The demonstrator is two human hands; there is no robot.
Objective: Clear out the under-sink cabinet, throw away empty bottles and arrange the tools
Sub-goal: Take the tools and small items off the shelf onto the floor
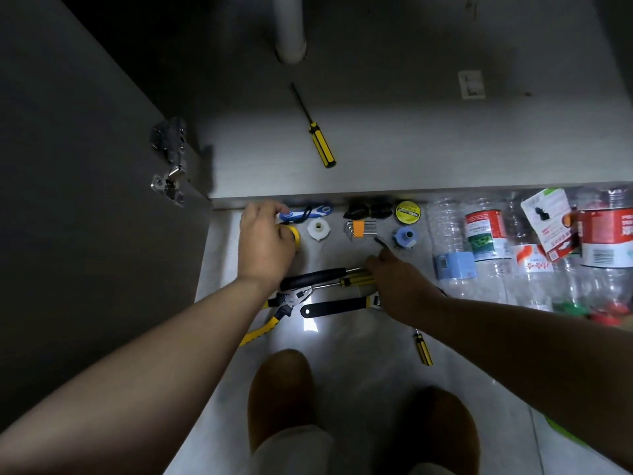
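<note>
1. Nearest: two brown slippers (281, 389) are standing on the floor (359, 371). A short screwdriver (423, 349) is lying just to their right, partly under the right forearm.
2. Between the forearms, pliers (274, 317), a wrench (335, 306), a black-handled tool (315, 277) and a yellow-handled screwdriver (356, 279) are lying close together.
3. The right grip (399, 282) is hovering over those tools' right ends. Its fingertips are drawing together at a small dark hex key (381, 242); I cannot tell whether they are pinching it.
4. The left grip (265, 241) is curling round a yellow roll (293, 233), clamped on it, just beside a white plastic nut (318, 229).
5. Past the nut, a hex key set (359, 229) and a blue fitting (406, 236) are lying in a row. Behind them, a blue-and-white tool (305, 212), a black cord bundle (368, 210) and a yellow-labelled roll (407, 211) are lying along the cabinet's foot.
6. Right of the right grip, clear bottles (445, 228) are lying heaped on the floor, looking empty, with a packet (548, 224) resting on top.
7. Farthest: the open cabinet (411, 149) is holding one long screwdriver (317, 132), well apart from both grips, with a white drain pipe (290, 29) behind and a hinge (169, 159) on the left.
</note>
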